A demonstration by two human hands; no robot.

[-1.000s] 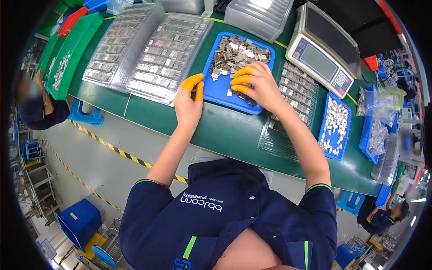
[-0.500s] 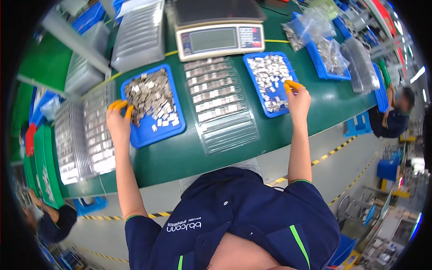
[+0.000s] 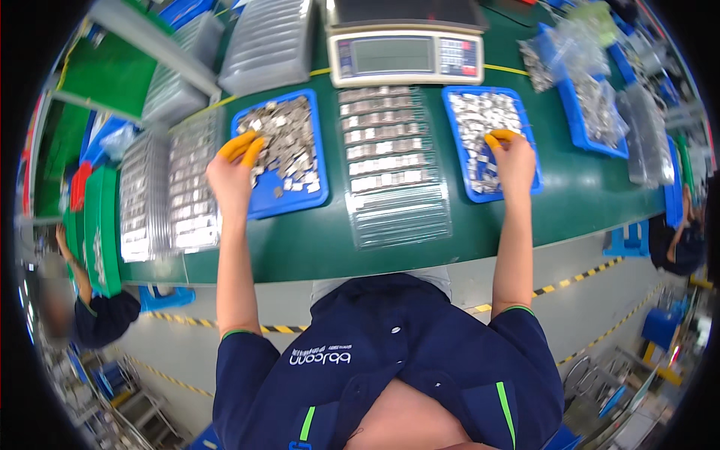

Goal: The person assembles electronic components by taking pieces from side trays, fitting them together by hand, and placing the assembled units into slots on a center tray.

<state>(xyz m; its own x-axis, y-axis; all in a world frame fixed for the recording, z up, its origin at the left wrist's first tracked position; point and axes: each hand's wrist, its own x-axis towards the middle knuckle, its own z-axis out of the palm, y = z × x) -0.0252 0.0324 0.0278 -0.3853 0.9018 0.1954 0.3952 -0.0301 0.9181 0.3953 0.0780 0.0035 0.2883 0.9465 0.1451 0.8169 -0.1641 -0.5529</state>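
Note:
My left hand point(image 3: 231, 172), yellow covers on its fingertips, is at the left side of a blue tray point(image 3: 319, 196) heaped with small silvery metal pieces point(image 3: 289, 127). Its thumb and finger come together over the heap; what lies between them is too small to make out. On the right, my right hand point(image 3: 516, 163) reaches over a second blue tray point(image 3: 452, 112) of small whitish, silvery pieces point(image 3: 486, 112). Its yellow-covered fingertips are pinched, their contents hidden. Between the trays lies a clear ridged plastic tray point(image 3: 397, 217); its far rows hold silvery pieces, its near rows show bare plastic.
A weighing scale point(image 3: 405, 56) stands behind the clear tray. Stacked clear trays point(image 3: 270, 45) stand at the far left, and filled clear trays point(image 3: 142, 195) lie nearer. A blue bin point(image 3: 581, 124) with bagged parts is at the right. Other people sit at both sides.
The whole view has shifted, moving the bench rightward in the picture. Relative to the trays, my left hand is further over its heap with fingers closer together; my right hand has moved inward over its tray.

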